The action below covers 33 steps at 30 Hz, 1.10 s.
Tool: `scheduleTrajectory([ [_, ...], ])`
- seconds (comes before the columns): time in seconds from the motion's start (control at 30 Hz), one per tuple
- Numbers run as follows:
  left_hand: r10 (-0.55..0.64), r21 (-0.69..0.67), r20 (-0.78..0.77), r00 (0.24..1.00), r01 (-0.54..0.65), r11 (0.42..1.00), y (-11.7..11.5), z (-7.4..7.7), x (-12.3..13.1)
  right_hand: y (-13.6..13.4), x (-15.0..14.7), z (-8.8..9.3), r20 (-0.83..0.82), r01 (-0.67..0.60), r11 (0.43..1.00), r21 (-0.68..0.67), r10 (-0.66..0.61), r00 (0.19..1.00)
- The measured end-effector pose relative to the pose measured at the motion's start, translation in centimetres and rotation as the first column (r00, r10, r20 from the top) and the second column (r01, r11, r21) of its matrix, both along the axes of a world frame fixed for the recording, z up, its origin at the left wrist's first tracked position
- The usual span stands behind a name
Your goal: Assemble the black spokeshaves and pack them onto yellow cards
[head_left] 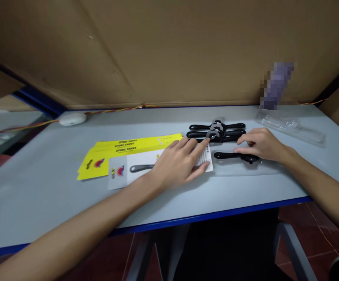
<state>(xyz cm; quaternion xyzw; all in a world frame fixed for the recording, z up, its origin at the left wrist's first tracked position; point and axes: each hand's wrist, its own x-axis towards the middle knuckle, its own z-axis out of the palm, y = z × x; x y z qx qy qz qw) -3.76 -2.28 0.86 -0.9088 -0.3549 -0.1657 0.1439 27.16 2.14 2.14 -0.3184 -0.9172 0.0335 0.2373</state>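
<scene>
My left hand (183,158) lies with its fingers spread over a white printed card (138,156) that pictures a grey tool. Its index fingertip reaches the near side of a row of black spokeshaves (213,134). Over a single black spokeshave (230,155), which rests on a clear plastic blister (233,170), hovers my right hand (258,144). Thumb and index finger are apart there; whether the other fingers touch the tool is hidden. Left of the row, yellow cards (99,150) marked "SPOKE SHAVE" are fanned out, partly under the white card.
Another clear plastic blister (298,128) lies at the back right, near a pixelated purple thing (277,86) by the brown back panel. A white rounded device (72,119) with red and yellow wires sits back left. The table's blue front edge (169,222) is close to my body.
</scene>
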Motion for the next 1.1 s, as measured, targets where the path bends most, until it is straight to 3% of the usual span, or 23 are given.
scheduleTrajectory([
  [0.4, 0.119, -0.068, -0.058, 0.991, -0.123, 0.990, -0.3, 0.4, -0.1, 0.2, 0.1, -0.3, 0.004, 0.040, 0.999, -0.012, -0.040, 0.999],
  [0.63, -0.036, -0.129, 0.017, 0.999, 0.038, 0.991, 0.2, 0.1, -0.2, 0.2, 0.0, -0.3, -0.003, 0.020, 1.000, 0.019, -0.020, 1.000],
  [0.8, -0.100, -0.080, 0.080, 0.992, 0.107, 0.991, -0.5, -0.3, 0.8, -0.8, -1.4, 0.3, -0.013, -0.014, 0.995, 0.095, 0.015, 1.000],
  [1.0, -0.061, 0.061, -0.027, 0.998, 0.063, 0.996, -1.2, -0.5, 2.1, -4.0, -5.4, 1.3, 0.122, -0.016, 0.959, 0.283, -0.019, 0.992],
  [1.1, -0.047, 0.084, -0.063, 0.997, 0.053, 0.995, -0.8, -0.3, 1.9, -4.8, -6.0, 2.0, 0.186, -0.023, 0.964, 0.266, -0.028, 0.982],
])
